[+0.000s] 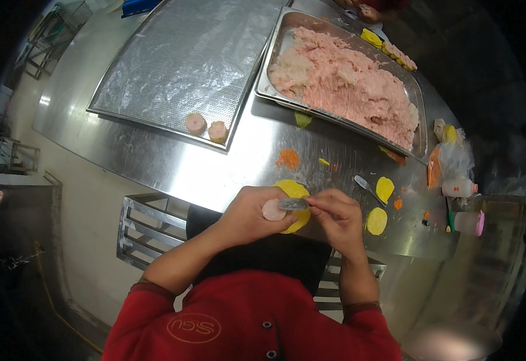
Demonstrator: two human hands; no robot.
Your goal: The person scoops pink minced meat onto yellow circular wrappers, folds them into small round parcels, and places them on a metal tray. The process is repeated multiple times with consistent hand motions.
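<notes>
Your left hand [245,212] is closed around a dumpling [271,211], pink face up. Your right hand [339,220], just beside it, pinches a spatula [293,204]; its blade reaches the dumpling's right edge, contact unclear. Yellow wrapper [299,224] shows between your hands. Two dumplings [195,124] sit on the tray [167,66], ahead-left.

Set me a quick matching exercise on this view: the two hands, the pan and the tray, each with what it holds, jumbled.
1. Left hand
2. Right hand
3. Deep pan
4. Flat tray

A. Heaped with pink filling
B. Pinching a spatula
C. Bearing two pieces near one corner
D. Cupping one pink-topped dumpling

Pairs: 1-D, 2-B, 3-A, 4-C.
</notes>
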